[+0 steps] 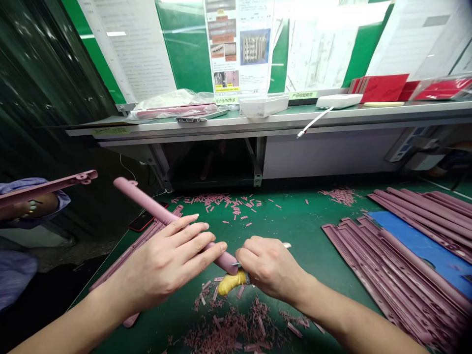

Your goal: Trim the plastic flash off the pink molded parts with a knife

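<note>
Left hand [162, 253], closed over one long pink strip [147, 202], held it aslant above the green table [295, 226]; right hand [271, 265], curled tight round a small blade [236, 264], worked at the strip's near end; yellow thumb cover [230, 283] showed beneath; pink shavings [228, 332] lay below; stacked strips [387, 280] lay at right

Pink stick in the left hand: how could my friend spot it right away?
Find the big green table. Over it, the left hand holds a pink stick. Unlike the strips piled at right, its lower end sits beside a yellow finger cover.
</note>
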The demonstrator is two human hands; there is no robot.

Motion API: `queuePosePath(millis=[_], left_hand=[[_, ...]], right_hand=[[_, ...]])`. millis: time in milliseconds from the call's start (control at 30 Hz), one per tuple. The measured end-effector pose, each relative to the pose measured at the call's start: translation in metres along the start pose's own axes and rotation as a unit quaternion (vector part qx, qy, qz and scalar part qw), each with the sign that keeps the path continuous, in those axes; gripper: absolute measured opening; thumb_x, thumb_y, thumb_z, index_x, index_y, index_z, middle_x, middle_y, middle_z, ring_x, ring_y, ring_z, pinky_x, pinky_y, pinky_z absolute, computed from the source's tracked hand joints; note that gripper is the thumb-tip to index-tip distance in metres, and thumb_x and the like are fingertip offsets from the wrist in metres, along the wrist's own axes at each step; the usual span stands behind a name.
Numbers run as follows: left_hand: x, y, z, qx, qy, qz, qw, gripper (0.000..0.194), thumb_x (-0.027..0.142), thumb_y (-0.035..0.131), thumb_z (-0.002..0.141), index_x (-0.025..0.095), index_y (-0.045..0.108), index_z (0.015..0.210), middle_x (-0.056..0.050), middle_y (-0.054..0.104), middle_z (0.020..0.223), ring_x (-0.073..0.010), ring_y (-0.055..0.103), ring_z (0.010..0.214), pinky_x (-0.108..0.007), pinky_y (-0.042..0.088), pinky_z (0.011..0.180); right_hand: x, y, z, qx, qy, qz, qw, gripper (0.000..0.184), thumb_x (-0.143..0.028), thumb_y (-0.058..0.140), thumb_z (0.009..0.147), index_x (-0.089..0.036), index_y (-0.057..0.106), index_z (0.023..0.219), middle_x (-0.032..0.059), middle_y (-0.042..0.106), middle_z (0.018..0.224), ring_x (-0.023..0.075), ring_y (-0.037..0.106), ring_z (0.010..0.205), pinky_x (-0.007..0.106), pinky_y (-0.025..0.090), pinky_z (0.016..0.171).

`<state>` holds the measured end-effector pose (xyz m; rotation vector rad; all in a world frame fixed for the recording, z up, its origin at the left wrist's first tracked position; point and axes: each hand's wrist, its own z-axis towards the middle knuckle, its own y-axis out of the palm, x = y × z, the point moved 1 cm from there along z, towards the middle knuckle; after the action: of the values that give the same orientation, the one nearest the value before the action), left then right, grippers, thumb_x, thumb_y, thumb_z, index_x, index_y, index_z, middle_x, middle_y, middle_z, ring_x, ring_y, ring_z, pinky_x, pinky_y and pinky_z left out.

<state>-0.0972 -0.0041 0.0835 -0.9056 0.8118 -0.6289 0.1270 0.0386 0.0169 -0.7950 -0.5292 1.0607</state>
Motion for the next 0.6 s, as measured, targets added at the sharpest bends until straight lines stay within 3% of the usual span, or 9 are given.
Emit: queuePosePath(millis=[133,333,600], left_hand=[[0.009,0.002,-0.009,0.006,-0.051,-0.009,0.999,0.043,0.009,0.047,0.088,0.016,0.052,0.130,-0.010,0.068,0.111,-0.0244,0.061,0.103,-0.044,0.049,0.093],[0.031,0.004,-0.013,0.057,-0.143,-0.093,0.984,0.050,0.011,0.060,0.083,0.014,0.050,0.132,-0.011,0.069,0.108,-0.0213,0.065,0.095,-0.034,0.055,0.080],[0.045,0.008,-0.007,0.031,-0.227,-0.197,0.953,0.047,0.017,0.057,0.086,0.019,0.051,0.132,-0.006,0.068,0.112,-0.0168,0.068,0.091,-0.025,0.056,0.079]], right_hand=[[-0.002,-0.007,0.001,0.029,0.007,0.003,1.000,0.040,-0.022,0.029,0.101,-0.018,0.052,0.068,0.0006,0.047,0.060,0.0144,0.033,0.054,0.029,0.020,0.053],[-0.005,-0.012,-0.002,0.038,0.019,0.011,0.999,0.041,-0.022,0.028,0.100,-0.017,0.056,0.071,0.0022,0.048,0.062,0.0149,0.034,0.055,0.030,0.022,0.053],[-0.005,-0.012,0.001,0.063,0.077,0.015,0.995,0.033,-0.024,0.033,0.099,-0.016,0.059,0.079,0.0018,0.049,0.062,0.0145,0.039,0.056,0.029,0.022,0.053]])
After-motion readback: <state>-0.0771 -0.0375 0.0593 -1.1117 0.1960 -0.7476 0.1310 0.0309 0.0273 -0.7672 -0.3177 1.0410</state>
